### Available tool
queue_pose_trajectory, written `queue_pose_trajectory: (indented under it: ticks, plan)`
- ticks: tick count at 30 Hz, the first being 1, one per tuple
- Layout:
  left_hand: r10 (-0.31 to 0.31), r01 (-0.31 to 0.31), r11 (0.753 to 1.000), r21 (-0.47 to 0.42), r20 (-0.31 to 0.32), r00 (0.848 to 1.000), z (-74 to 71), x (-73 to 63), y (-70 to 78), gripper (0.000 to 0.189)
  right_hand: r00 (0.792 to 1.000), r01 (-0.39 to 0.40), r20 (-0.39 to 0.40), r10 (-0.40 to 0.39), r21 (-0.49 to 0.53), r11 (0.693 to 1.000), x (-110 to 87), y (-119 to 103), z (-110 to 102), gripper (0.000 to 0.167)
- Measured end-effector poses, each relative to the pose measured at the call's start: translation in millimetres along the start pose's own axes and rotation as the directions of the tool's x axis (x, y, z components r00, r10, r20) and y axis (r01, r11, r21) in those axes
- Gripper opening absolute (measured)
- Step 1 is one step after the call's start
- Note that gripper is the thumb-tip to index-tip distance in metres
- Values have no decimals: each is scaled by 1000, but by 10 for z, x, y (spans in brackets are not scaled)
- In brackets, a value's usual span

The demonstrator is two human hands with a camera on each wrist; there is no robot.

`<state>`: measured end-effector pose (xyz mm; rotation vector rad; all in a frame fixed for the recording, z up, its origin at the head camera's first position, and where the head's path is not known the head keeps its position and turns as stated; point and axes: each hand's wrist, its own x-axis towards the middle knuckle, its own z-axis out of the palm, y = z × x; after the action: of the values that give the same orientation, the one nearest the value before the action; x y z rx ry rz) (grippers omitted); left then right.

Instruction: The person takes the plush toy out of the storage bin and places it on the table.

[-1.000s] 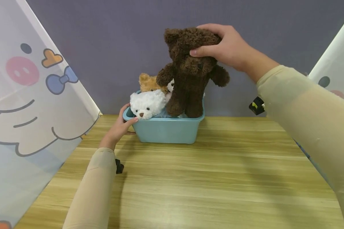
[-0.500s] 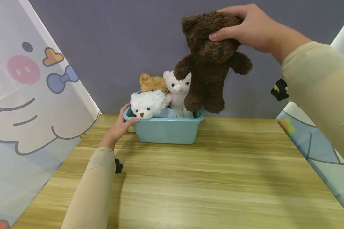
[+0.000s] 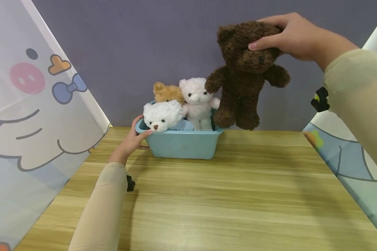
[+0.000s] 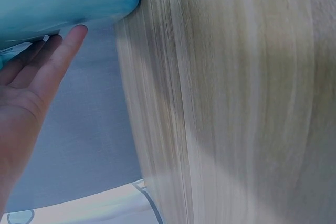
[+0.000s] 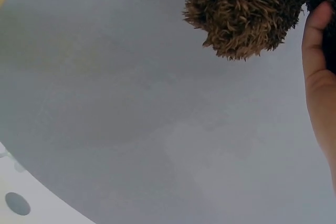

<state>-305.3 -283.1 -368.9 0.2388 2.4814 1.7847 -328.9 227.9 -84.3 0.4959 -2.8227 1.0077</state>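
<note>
A dark brown teddy bear [image 3: 243,76] hangs upright in the air to the right of a light blue plastic bin [image 3: 182,146]. My right hand [image 3: 298,38] grips the bear by its head, thumb across the face. In the right wrist view one furry brown limb [image 5: 244,14] shows beside the thumb. My left hand [image 3: 130,141] holds the bin's left end, thumb on the rim and fingers [image 4: 65,51] along the outer wall. Inside the bin are a white bear [image 3: 163,115] in blue, lying over sideways, a pale pink-white bear [image 3: 198,101] upright, and a tan bear [image 3: 168,92] partly hidden behind.
The bin stands on a wood-grain table [image 3: 207,202] near its back edge. A grey-purple backdrop [image 3: 128,52] rises behind, and cartoon-printed white cloth [image 3: 28,115] flanks the left side, with more printed cloth [image 3: 342,157] at the right.
My right hand has carried the brown bear up and right out of the bin, then slightly down. The pink-white bear has come into view. My left hand stays at the bin.
</note>
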Motion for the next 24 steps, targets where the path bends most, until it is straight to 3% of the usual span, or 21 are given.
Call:
queue_pose_trajectory:
  ticks: [14,24]
  plan:
    - [-5,5,1000,10,2,1000,-12,7,-21,88,998,-60,29,62,-58,997,-63,457,-85,92]
    - [-7,7,1000,-3,-10,1000,-4,-29,-26,88,989,-98,106,102,-47,994,-20,787,155,96]
